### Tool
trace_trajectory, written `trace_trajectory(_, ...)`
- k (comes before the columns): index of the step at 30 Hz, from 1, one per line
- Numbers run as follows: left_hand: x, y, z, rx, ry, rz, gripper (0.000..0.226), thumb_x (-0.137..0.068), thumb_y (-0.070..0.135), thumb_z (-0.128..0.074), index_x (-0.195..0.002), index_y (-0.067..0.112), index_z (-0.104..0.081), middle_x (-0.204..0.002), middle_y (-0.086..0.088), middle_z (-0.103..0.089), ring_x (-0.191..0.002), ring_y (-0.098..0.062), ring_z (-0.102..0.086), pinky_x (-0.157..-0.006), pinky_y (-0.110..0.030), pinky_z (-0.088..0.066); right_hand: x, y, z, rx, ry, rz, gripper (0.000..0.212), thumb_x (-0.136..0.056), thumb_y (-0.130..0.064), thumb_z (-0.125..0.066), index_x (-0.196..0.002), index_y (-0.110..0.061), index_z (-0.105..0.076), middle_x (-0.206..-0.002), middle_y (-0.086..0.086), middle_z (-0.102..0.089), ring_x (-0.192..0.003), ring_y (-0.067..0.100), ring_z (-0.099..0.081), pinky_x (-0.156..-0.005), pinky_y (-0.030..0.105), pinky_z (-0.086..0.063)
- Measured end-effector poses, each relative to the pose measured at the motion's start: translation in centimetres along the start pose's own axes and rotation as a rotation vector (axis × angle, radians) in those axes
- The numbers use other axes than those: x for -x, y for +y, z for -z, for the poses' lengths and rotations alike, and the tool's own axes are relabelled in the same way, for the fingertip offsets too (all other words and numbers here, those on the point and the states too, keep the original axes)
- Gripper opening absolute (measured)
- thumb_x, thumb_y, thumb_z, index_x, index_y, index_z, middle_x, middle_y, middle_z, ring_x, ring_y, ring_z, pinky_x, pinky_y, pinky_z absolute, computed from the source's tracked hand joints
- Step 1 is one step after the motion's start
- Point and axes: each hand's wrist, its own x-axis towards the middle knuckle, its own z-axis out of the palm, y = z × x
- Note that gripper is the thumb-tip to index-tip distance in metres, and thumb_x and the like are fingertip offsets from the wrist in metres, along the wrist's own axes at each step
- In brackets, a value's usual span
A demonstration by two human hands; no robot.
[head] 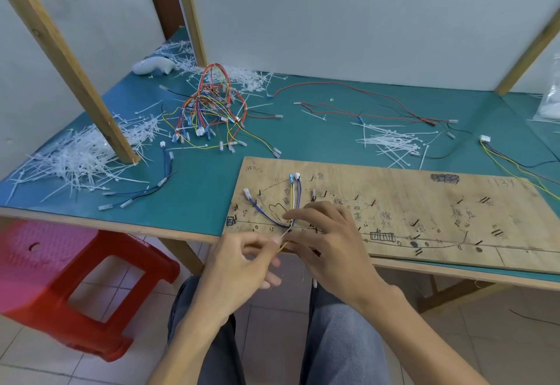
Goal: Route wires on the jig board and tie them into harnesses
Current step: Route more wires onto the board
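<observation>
Down at the near left corner of the plywood jig board (424, 202) with its pen marks and dark pegs, one small wire bundle (293, 199) of blue, purple, white and yellow leads is already laid in, running from the little connectors down to a single junction. The right hand (330, 242) sits right on that junction, fingers curled over the leads and pinning them to the board. The left hand (239, 263) pinches a thin pale tie tail (284, 234) between thumb and fingertips just off the board edge, with a yellow end showing beside it. By the look of it, this is the tying step at the first branch point. The long right stretch of the board carries no wire at all, so most of this harness looks still to route. A tangled heap of finished multicoloured harnesses (209, 109) on the green table mat (181, 178) suggests earlier ones are done. Loose white cable ties (78, 157) pile up round a slanting wooden post (69, 60), and more lie behind the board. Long red and black leads (363, 102) wait further back, and a red plastic stool (91, 278) stands at the left. The right hand hides the knot point itself.
</observation>
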Motion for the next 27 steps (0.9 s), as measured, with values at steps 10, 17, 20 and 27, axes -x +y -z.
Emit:
trace_trajectory(10, -1.1, 0.3, 0.7, -0.373, 0.114, -0.136, 0.011, -0.094, 0.035, -0.076, -0.082, 0.035, -0.077, -0.062, 0.016, -0.073, -0.057, -0.002, -0.073, -0.065, -0.038, -0.065, 1.6, 1.2, -0.4, 0.016, 0.173, 0.060, 0.007, -0.098, -0.029, -0.074, -0.099, -0.026, -0.080, -0.113, -0.019, -0.073, -0.118, 0.015, -0.064, -0.096, 0.050, -0.041)
trace_trajectory(17, -1.6, 1.7, 1.7, -0.218, -0.023, 0.042, 0.016, -0.080, 0.017, -0.091, -0.080, 0.032, -0.083, -0.070, 0.000, -0.078, -0.066, -0.015, -0.078, -0.063, -0.037, -0.067, 2.0, 1.7, -1.6, -0.014, 0.283, 0.146, 0.007, -0.098, -0.025, -0.076, -0.098, -0.027, -0.083, -0.116, -0.022, -0.074, -0.119, 0.015, -0.068, -0.103, 0.056, -0.039)
trace_trajectory(20, -1.4, 2.4, 2.1, -0.221, -0.140, 0.076, 0.031, -0.060, 0.038, -0.104, -0.084, 0.031, -0.084, -0.078, 0.002, -0.080, -0.072, -0.014, -0.078, -0.065, -0.036, -0.066, 2.0, 1.4, -2.0, -0.042, 0.303, 0.100, 0.006, -0.097, -0.027, -0.077, -0.096, -0.025, -0.082, -0.114, -0.022, -0.075, -0.118, 0.013, -0.067, -0.102, 0.057, -0.039)
trace_trajectory(27, -0.4, 1.9, 1.1, -0.732, 0.117, -0.302, 0.014, -0.088, 0.042, -0.081, -0.079, 0.038, -0.070, -0.070, 0.025, -0.068, -0.068, 0.003, -0.063, -0.054, -0.016, -0.043, 2.4, 1.1, -1.8, -0.019, 0.284, 0.060, 0.007, -0.098, -0.027, -0.075, -0.095, -0.025, -0.081, -0.112, -0.022, -0.075, -0.130, 0.012, -0.062, -0.109, 0.055, -0.038)
